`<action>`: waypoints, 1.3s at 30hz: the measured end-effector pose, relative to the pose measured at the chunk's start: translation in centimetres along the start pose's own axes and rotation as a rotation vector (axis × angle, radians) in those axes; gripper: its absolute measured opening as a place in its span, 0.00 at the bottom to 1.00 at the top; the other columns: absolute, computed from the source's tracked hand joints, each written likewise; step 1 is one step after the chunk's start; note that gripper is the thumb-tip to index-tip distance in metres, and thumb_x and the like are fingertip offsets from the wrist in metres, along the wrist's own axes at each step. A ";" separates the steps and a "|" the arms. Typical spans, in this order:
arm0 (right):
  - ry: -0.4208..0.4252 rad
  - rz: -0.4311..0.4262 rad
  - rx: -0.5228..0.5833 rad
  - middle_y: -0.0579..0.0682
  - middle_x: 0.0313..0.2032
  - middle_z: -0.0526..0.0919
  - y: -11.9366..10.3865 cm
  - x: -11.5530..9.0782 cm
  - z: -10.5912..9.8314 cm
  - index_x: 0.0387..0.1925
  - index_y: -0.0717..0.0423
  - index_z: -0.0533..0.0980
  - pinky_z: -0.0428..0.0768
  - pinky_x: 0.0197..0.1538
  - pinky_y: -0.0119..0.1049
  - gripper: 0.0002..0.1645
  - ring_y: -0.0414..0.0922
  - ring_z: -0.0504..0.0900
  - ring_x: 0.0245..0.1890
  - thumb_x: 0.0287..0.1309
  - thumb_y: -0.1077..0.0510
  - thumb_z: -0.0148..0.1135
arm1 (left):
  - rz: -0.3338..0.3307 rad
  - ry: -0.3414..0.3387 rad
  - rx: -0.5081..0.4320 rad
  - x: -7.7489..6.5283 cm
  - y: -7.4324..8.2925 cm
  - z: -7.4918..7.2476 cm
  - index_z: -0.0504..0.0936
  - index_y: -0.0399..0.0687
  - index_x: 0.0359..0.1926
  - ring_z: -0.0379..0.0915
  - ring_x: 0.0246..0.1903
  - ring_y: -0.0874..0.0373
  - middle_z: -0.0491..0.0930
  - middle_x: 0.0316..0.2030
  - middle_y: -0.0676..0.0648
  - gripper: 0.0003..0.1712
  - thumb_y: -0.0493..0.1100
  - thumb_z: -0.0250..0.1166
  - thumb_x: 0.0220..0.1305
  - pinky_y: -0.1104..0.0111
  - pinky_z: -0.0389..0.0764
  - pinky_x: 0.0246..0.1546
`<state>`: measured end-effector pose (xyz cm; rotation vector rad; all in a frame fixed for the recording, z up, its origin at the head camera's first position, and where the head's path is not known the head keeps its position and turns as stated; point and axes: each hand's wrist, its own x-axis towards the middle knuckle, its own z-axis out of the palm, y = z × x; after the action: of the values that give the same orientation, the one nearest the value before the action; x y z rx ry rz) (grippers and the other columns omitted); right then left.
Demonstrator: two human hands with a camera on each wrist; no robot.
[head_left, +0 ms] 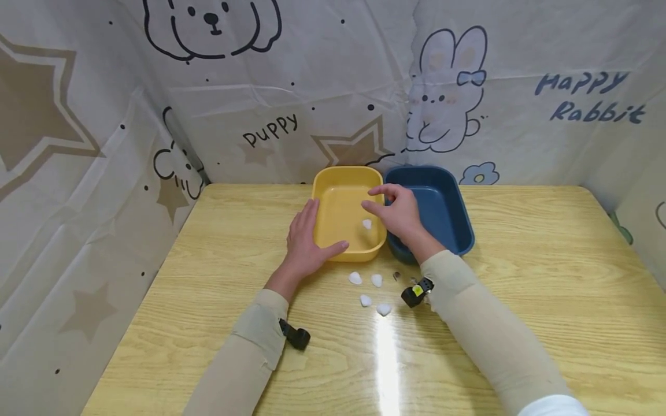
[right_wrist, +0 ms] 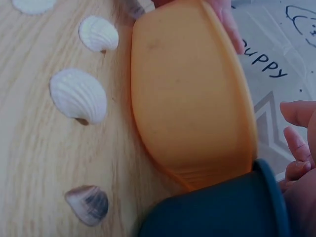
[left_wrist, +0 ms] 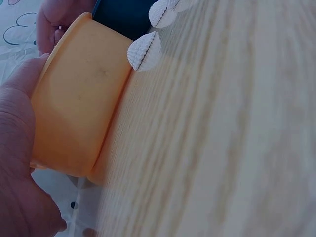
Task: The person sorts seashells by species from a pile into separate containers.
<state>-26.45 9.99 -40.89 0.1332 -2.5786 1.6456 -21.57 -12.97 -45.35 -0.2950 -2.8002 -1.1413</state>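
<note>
My left hand (head_left: 306,245) rests on the near left corner of the yellow bin (head_left: 350,256), fingers straight along its left side and thumb over the front rim. My right hand (head_left: 400,212) is above where the yellow bin meets the blue bin (head_left: 465,231), thumb and forefinger apart with nothing between them. Just below those fingertips a white seashell (head_left: 367,223) shows against the yellow bin's inside. Several white seashells (right_wrist: 79,96) lie on the table in front of the bins. A grey-brown seashell (right_wrist: 89,205) lies near the blue bin.
Both bins stand side by side at the back of the wooden table (head_left: 208,289), close to a printed cloth backdrop (head_left: 260,92). Each wrist carries a small black camera, the left camera (head_left: 295,335) low over the table and the right camera (head_left: 416,293) near the shells.
</note>
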 end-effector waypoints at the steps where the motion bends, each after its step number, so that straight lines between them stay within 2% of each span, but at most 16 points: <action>1: -0.006 -0.003 -0.004 0.53 0.58 0.77 -0.1 -0.2 -0.1 0.49 0.57 0.82 0.66 0.66 0.49 0.21 0.54 0.69 0.64 0.58 0.49 0.73 | -0.003 -0.001 0.002 0.0 0.0 0.0 0.40 0.58 0.81 0.35 0.74 0.40 0.39 0.79 0.52 0.67 0.71 0.69 0.52 0.42 0.43 0.68; 6: -0.017 -0.040 -0.010 0.51 0.55 0.79 -0.5 -1.3 -0.7 0.48 0.57 0.83 0.66 0.66 0.49 0.21 0.52 0.71 0.63 0.58 0.49 0.73 | -0.006 -0.005 -0.004 0.0 0.0 -0.1 0.40 0.59 0.81 0.35 0.74 0.41 0.38 0.79 0.54 0.67 0.71 0.69 0.51 0.42 0.42 0.68; 11: -0.035 -0.115 -0.029 0.51 0.50 0.80 -0.7 -2.6 -1.4 0.47 0.58 0.83 0.67 0.64 0.49 0.19 0.53 0.73 0.59 0.57 0.52 0.74 | -0.004 -0.005 -0.010 0.1 0.1 0.0 0.40 0.59 0.81 0.35 0.74 0.41 0.37 0.79 0.54 0.67 0.72 0.69 0.51 0.42 0.42 0.69; 15: -0.068 -0.170 -0.052 0.56 0.47 0.79 -0.8 -3.6 -1.8 0.47 0.61 0.82 0.68 0.63 0.51 0.20 0.56 0.73 0.56 0.56 0.54 0.75 | -0.002 -0.008 0.002 0.2 0.1 0.1 0.40 0.60 0.81 0.35 0.74 0.41 0.37 0.79 0.55 0.67 0.72 0.69 0.52 0.42 0.42 0.69; 18: -0.084 -0.204 -0.059 0.57 0.45 0.79 -1.1 -4.3 -1.9 0.46 0.59 0.83 0.69 0.62 0.52 0.18 0.58 0.74 0.54 0.56 0.54 0.75 | -0.001 -0.009 0.004 0.1 0.2 0.1 0.39 0.60 0.81 0.35 0.74 0.40 0.37 0.79 0.54 0.67 0.72 0.69 0.52 0.41 0.42 0.68; 21: -0.098 -0.227 -0.069 0.55 0.43 0.78 -1.5 -5.0 -2.1 0.44 0.57 0.83 0.70 0.60 0.53 0.17 0.58 0.75 0.53 0.55 0.54 0.75 | -0.005 -0.007 -0.004 0.0 0.3 0.0 0.39 0.60 0.81 0.35 0.74 0.40 0.38 0.79 0.53 0.67 0.71 0.69 0.52 0.41 0.42 0.68; 29: -0.136 -0.227 -0.110 0.49 0.40 0.77 -2.2 -6.7 -2.7 0.44 0.54 0.84 0.71 0.54 0.51 0.16 0.57 0.74 0.48 0.55 0.54 0.76 | -0.020 -0.009 0.006 -0.1 0.3 -0.1 0.38 0.60 0.81 0.34 0.74 0.41 0.37 0.79 0.53 0.67 0.72 0.69 0.52 0.41 0.42 0.68; 33: -0.144 -0.220 -0.110 0.47 0.39 0.77 -2.0 -7.6 -2.7 0.42 0.52 0.84 0.73 0.55 0.51 0.14 0.55 0.75 0.48 0.54 0.55 0.76 | -0.026 -0.009 0.004 -0.1 0.3 -0.1 0.39 0.60 0.81 0.35 0.74 0.41 0.37 0.79 0.53 0.67 0.71 0.70 0.51 0.42 0.42 0.68; 39: -0.135 -0.222 -0.102 0.53 0.39 0.79 -1.6 -8.9 -2.4 0.41 0.53 0.84 0.73 0.55 0.52 0.15 0.53 0.76 0.47 0.52 0.55 0.78 | -0.020 -0.010 -0.003 -0.1 0.5 -0.1 0.39 0.60 0.81 0.35 0.74 0.41 0.37 0.79 0.53 0.67 0.71 0.70 0.52 0.42 0.42 0.68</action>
<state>-17.34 11.79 -39.41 0.5199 -2.6234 1.4718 -21.38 -12.76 -44.96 -0.2742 -2.8169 -1.1520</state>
